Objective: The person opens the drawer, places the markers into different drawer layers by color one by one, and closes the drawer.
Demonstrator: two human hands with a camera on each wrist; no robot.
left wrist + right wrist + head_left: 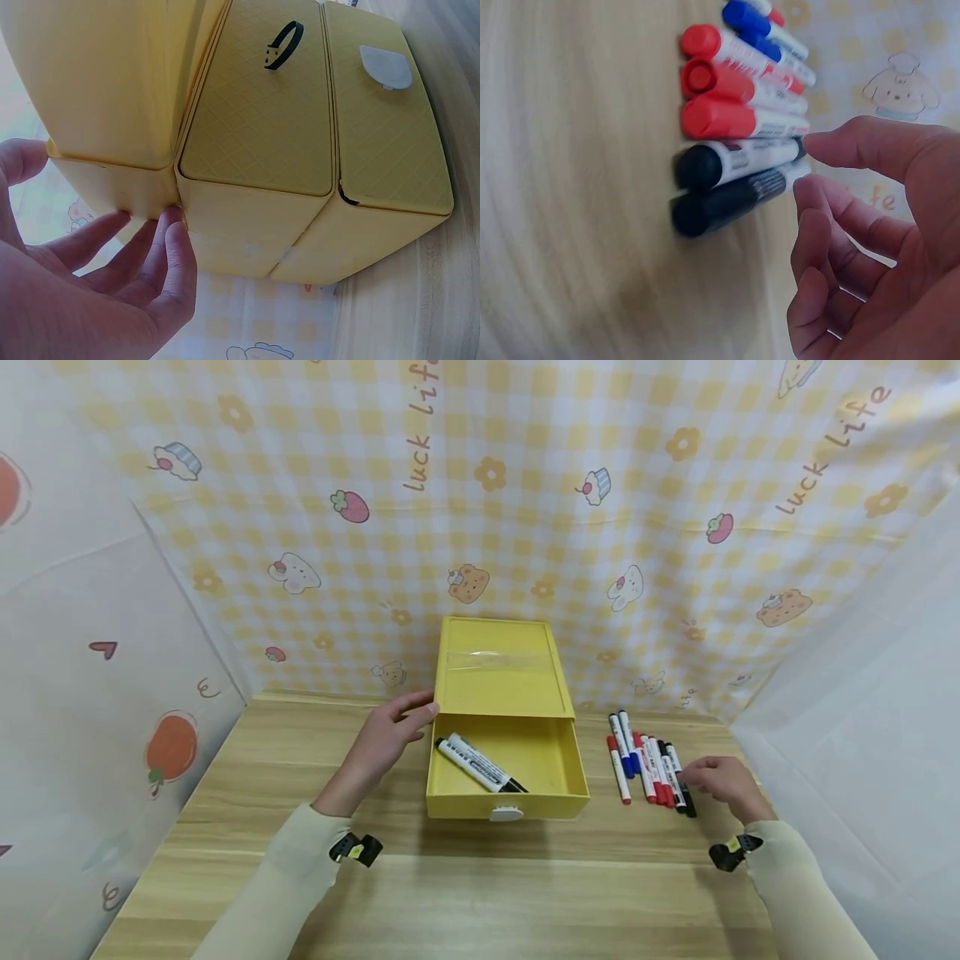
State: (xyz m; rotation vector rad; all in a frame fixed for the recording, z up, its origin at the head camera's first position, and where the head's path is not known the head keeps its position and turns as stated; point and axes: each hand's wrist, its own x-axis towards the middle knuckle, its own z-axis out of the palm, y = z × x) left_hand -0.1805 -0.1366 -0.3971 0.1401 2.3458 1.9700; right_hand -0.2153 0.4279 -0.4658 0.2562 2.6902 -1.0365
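A yellow drawer cabinet [495, 677] stands on the table with its top drawer [543, 760] pulled out. Inside that drawer lie white markers [480, 766] with black caps. My left hand [390, 731] rests against the cabinet's side; the left wrist view shows its fingers [112, 259] extended along the side wall and the thumb at the upper edge. Over by the loose markers [652, 768], my right hand [723, 781] has thumb and bent fingers parted at the end of a black-capped marker [739, 161], which still lies on the table. A second black marker [735, 199] lies alongside.
Red-capped markers [742, 120] and blue-capped markers [769, 26] lie in the same row, right of the cabinet. Two lower drawers, one with a black loop [285, 45], one with a white pull [386, 66], are closed. A patterned cloth [375, 527] hangs behind the table [510, 893].
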